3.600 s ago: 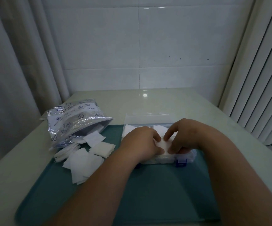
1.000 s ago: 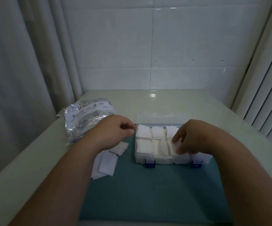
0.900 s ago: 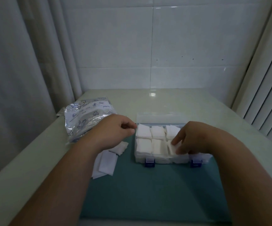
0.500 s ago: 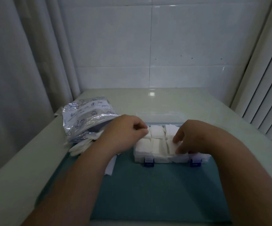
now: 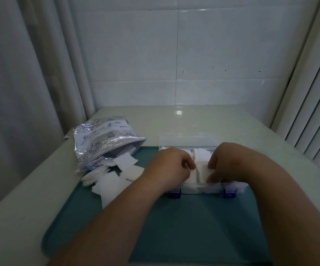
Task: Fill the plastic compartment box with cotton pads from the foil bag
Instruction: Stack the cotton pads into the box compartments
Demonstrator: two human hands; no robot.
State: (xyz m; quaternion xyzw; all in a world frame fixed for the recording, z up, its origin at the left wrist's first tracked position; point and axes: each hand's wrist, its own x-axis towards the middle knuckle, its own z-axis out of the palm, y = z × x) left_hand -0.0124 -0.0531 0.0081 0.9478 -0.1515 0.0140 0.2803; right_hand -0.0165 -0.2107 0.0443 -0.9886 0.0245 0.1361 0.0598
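The clear plastic compartment box (image 5: 199,189) with two blue latches stands on the teal mat, its lid open toward the back. White cotton pads fill its compartments. My left hand (image 5: 171,167) and my right hand (image 5: 230,162) are both over the box, fingers curled, pinching a white cotton pad (image 5: 202,169) between them above a front compartment. The silver foil bag (image 5: 103,139) lies on its side to the left, mouth toward the mat. Several loose cotton pads (image 5: 113,179) have spilled from it.
The teal mat (image 5: 174,227) covers the near part of a pale table (image 5: 193,120). A curtain hangs on the left, a tiled wall stands behind, and vertical blinds are on the right.
My left hand came from the loose pads on the left to the box and now meets my right hand over a front compartment. The right hand stayed over the box.
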